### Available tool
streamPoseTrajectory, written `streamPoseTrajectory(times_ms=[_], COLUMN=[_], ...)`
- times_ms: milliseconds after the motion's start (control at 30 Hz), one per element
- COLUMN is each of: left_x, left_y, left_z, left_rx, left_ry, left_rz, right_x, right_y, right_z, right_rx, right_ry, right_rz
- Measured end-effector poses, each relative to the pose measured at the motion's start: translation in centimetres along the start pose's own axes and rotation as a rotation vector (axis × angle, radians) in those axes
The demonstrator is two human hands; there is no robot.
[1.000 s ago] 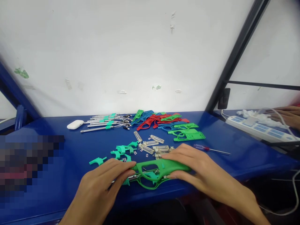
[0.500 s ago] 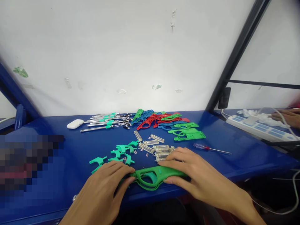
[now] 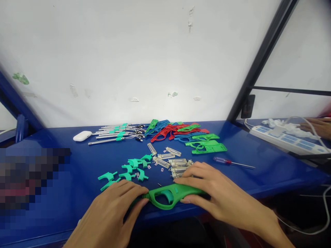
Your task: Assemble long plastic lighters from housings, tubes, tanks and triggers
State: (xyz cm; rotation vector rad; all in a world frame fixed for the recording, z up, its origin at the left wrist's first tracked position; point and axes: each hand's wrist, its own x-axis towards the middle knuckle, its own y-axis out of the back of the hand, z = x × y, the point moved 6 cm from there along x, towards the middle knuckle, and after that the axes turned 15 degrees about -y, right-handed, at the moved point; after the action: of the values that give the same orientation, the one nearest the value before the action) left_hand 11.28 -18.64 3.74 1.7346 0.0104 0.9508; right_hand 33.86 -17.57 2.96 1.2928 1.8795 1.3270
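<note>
A green gas lighter casing with a teal trigger inside its loop lies level at the table's near edge. My left hand pinches its narrow nozzle end between thumb and fingers. Around the wide handle end my right hand is closed, thumb below and fingers above, hiding much of that end. Just beyond the right fingers are clear fuel tanks in a small stack. Loose teal triggers lie past the left hand. A tiny metal pin rests behind the casing.
Metal lighter rods with wires and a white earbud case are at the back left. Red, blue and green casing halves are piled behind. A screwdriver lies right, near a power strip. Another person's hand shows far right.
The casing's two halves, which showed a gap around the trigger loop, now sit closed together. Both hands keep their grip, the left shifting slightly.
</note>
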Motion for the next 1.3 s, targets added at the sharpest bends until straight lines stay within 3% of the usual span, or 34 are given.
streamPoseTrajectory(times_ms=[1300], left_x=[0.5], left_y=[0.0], left_z=[1.1], left_rx=[0.076], left_ry=[-0.048], left_rz=[-0.014], right_x=[-0.3], right_y=[-1.0], right_z=[-0.2], right_rx=[-0.067], right_ry=[-0.071], right_rz=[0.001])
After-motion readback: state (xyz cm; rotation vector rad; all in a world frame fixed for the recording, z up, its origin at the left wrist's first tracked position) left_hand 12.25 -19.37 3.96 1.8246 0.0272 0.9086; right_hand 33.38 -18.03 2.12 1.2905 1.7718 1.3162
